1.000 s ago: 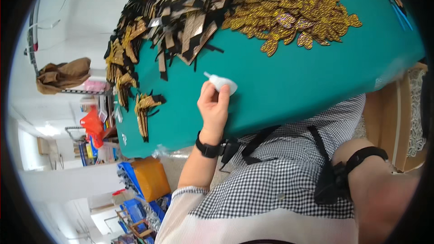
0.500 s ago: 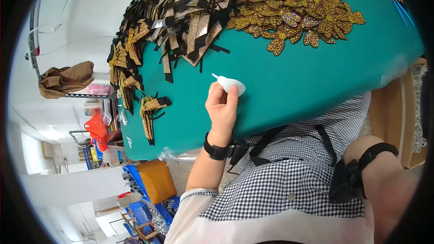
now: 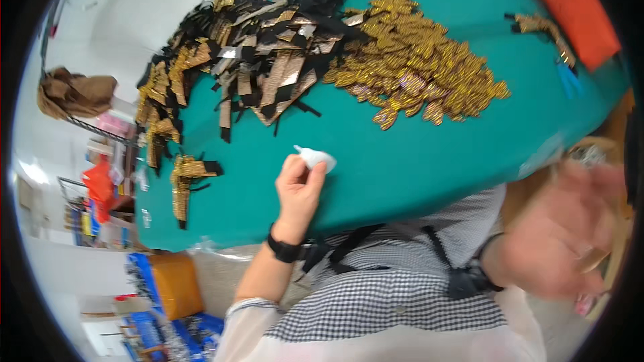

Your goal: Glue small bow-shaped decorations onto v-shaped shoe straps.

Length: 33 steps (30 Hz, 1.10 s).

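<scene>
My left hand (image 3: 300, 194) is closed around a small white squeeze bottle (image 3: 320, 159) with a thin nozzle, held above the near part of the green table (image 3: 376, 167). The nozzle points up and to the left. My right hand (image 3: 563, 228) is off the table's near right edge, close to the camera and smeared by motion, so its fingers cannot be read. Beyond the bottle lies a heap of gold, bead-covered leaf-shaped pieces (image 3: 416, 67). Left of that heap is a pile of black and rose-gold glittery strips (image 3: 268, 60).
Gold-and-black strap pieces (image 3: 161, 121) line the table's left edge, with one bundle (image 3: 182, 181) lying apart. At the far right are a red-orange sheet (image 3: 580, 13), another strap piece (image 3: 547, 30) and a blue-handled tool (image 3: 570, 80). A cardboard box (image 3: 520, 198) stands beside the table.
The view has shifted, showing more of the table's right end. My right hand has come up into sight at the right. The left hand still grips the squeeze bottle.
</scene>
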Each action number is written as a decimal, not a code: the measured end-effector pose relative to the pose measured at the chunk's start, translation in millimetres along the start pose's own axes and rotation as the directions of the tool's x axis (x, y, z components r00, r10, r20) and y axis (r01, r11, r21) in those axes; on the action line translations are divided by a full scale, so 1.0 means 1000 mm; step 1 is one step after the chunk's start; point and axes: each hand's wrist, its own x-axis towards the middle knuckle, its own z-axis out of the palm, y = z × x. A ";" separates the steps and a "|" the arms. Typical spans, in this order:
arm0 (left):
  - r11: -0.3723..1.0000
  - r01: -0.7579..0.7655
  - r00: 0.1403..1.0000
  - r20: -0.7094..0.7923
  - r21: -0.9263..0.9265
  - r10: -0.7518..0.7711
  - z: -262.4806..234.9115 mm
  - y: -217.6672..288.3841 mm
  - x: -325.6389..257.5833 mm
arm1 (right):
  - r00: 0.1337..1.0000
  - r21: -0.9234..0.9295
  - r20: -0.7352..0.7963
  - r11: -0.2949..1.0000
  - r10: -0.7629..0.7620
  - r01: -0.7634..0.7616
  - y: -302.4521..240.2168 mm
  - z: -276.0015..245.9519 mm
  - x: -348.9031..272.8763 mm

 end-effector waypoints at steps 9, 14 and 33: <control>0.914 0.224 0.970 0.164 -0.338 -0.178 0.008 0.042 0.010 | 0.114 -0.449 0.122 0.157 0.986 -0.880 0.074 -0.021 -0.092; 0.896 0.241 0.951 0.277 -0.373 -0.140 0.027 0.047 0.013 | 0.007 -0.287 0.194 0.063 0.981 -0.956 0.087 -0.033 -0.100; 0.866 -0.369 0.929 0.115 0.338 0.351 -0.006 0.036 0.103 | 0.150 0.043 0.185 0.145 0.971 -0.989 0.143 -0.033 -0.057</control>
